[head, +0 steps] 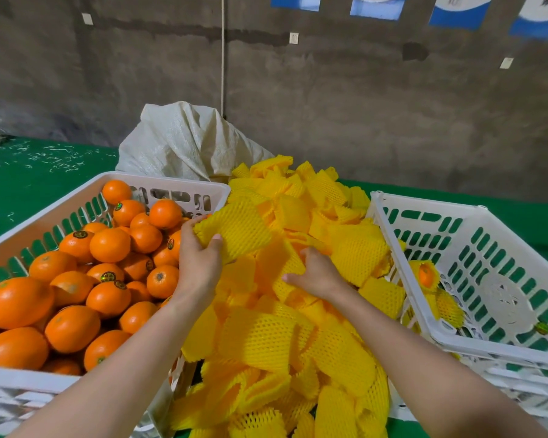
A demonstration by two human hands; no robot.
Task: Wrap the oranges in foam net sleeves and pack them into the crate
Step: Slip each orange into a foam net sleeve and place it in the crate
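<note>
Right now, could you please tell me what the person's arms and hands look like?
Both forearms are bare to the frame's edge, with no sleeves in view. The left hand and right hand wear no gloves, and no rings, watch or bracelet show. The left thumbnail looks short.

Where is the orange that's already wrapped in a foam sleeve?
In the head view, the wrapped orange lies inside the white crate on the right, against its left wall beside the sleeve pile.

Yellow netted sleeves, orange oranges, white crates.
</note>
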